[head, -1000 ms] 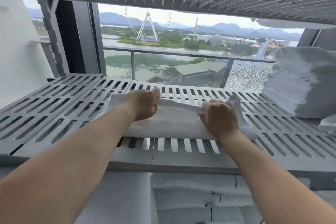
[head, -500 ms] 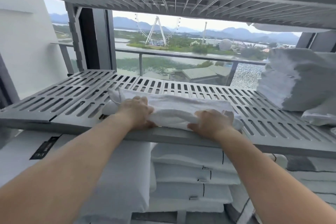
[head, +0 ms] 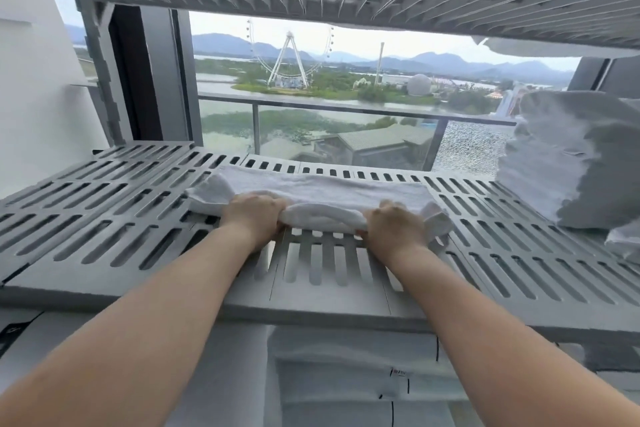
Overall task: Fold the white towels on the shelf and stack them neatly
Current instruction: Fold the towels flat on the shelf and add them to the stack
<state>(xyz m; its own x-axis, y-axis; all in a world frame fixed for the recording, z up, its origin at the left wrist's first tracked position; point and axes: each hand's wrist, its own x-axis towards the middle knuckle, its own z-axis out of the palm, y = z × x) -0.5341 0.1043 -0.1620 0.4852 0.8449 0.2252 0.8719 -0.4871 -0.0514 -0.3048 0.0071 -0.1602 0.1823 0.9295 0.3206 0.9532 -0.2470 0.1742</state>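
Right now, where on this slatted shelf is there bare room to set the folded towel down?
The shelf is bare left of the towel, up to the wall. A narrower strip lies between the towel and the towel stack; the far right is crowded.

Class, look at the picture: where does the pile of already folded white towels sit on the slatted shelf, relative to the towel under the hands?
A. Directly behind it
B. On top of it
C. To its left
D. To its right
D: the pile of folded towels stands at the shelf's right end, apart from the towel that the left hand and right hand grip.
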